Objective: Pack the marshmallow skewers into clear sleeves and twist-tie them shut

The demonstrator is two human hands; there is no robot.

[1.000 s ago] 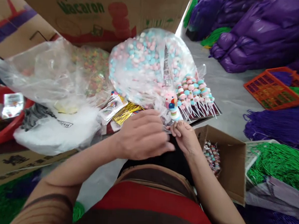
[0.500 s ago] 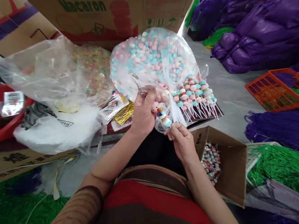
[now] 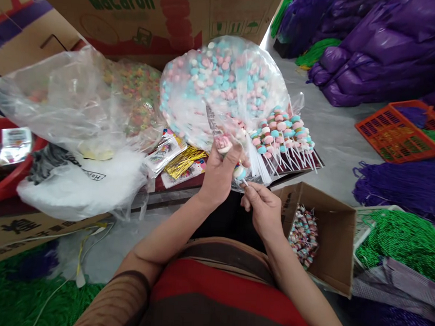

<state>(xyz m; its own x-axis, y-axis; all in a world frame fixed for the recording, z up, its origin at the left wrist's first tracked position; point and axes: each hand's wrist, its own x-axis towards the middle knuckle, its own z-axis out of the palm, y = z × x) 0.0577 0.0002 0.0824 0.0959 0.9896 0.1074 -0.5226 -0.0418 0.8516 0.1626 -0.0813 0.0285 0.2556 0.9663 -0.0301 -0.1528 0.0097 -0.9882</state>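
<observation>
From my remote view, my right fingers pinch the white stick of a marshmallow skewer at frame centre; my left fingers grip its upper part. Beyond, upper centre, sits a clear marshmallow bag; right of it, stacked marshmallow skewers lie on the tabletop.

"What's your clear wrapper made of?"
"Mine looks like thin, glossy, crinkled plastic. The white stick I pinch looks smooth."
"And those gold twist ties?"
"Shiny, metallic-looking. The Macaron carton is matt cardboard; the purple bags, glossy plastic."
</observation>
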